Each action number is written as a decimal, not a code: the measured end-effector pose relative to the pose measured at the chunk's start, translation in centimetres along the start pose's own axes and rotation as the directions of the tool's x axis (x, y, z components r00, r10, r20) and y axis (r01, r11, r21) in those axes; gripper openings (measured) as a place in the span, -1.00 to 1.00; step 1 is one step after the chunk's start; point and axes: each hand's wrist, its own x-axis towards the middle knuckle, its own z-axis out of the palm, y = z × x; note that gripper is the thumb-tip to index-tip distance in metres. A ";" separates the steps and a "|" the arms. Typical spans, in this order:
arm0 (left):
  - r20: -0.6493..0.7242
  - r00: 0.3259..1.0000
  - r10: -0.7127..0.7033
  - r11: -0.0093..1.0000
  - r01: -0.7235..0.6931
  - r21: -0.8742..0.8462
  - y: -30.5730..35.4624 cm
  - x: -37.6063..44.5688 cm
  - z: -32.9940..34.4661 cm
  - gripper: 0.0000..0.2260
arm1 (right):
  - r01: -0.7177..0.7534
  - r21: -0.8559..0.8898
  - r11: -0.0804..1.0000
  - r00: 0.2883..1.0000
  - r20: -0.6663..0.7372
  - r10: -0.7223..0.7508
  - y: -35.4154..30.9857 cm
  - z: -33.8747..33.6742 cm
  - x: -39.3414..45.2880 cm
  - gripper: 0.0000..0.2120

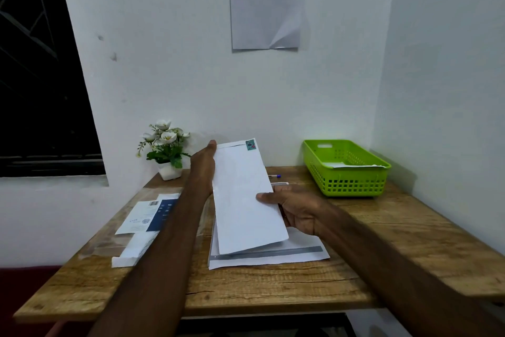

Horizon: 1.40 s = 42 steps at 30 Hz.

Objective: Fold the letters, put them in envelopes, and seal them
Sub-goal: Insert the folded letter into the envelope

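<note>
1. You are at the inserting step, by the look of it: a long white envelope (243, 194) with a stamp at its far corner is held up off the desk (273, 290) between both hands.
2. Your left hand (203, 166) grips the envelope's far left edge; the fingers are hidden behind the paper. Your right hand (293, 208) pinches its right edge, thumb on top and fingers underneath.
3. Whether a folded letter is already inside, or the flap is shut, cannot be told.
4. More sheets (267, 254) lie flat directly below your hands.
5. The next move likely calls for pressing the flap down, then setting the envelope aside; the green basket (352, 183), beyond your right hand, already holds paper.
6. Room: open desk nearer you than the sheets. The flower pot (169, 171) stands close beyond your left hand, the wall right behind, and a pen (274, 176) lies behind the envelope.
</note>
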 end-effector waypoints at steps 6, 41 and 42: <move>0.004 1.000 -0.017 1.000 0.017 0.004 0.1 -0.2 0.1 -0.65 | -0.024 0.019 1.000 0.999 -0.027 0.024 0.3 0.3 -0.3 -0.78; 0.231 0.973 0.010 1.000 -0.013 0.012 -0.2 -2.0 -0.3 -0.61 | -0.633 -0.671 -0.386 0.758 -0.436 -0.485 -11.1 -6.9 2.9 -0.79; 0.229 0.973 0.008 1.000 -0.012 0.017 -0.2 -2.1 -0.3 -0.61 | -0.629 -0.672 -0.390 0.763 -0.437 -0.476 -10.6 -6.9 3.3 -0.77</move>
